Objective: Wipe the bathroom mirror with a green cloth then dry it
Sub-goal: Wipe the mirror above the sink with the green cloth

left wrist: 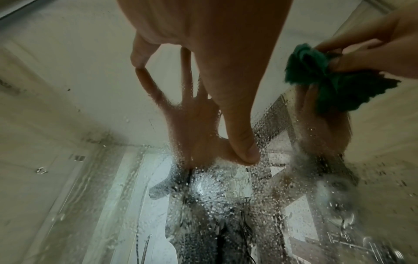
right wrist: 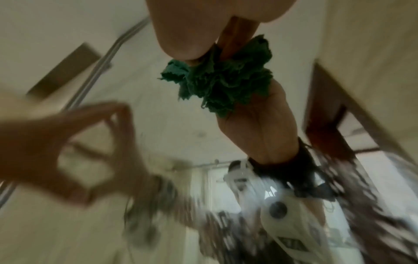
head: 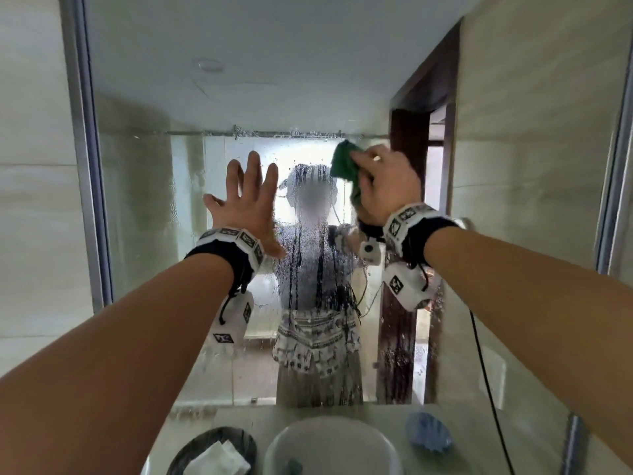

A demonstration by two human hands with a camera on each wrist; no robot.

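Your left hand [head: 248, 200] is spread flat, fingertips [left wrist: 247, 157] pressed to the wet, droplet-covered bathroom mirror glass [head: 144, 207]. Beside it, your right hand [head: 383, 186] grips the crumpled dark green cloth [head: 346, 162], bunched in curled fingers against the mirror. Below both hands sits a round white basin [head: 329, 443].

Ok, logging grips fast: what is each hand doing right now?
Left hand: open, straight spread fingers touching the wet bathroom mirror.
Right hand: gripping the bunched green cloth against the mirror.
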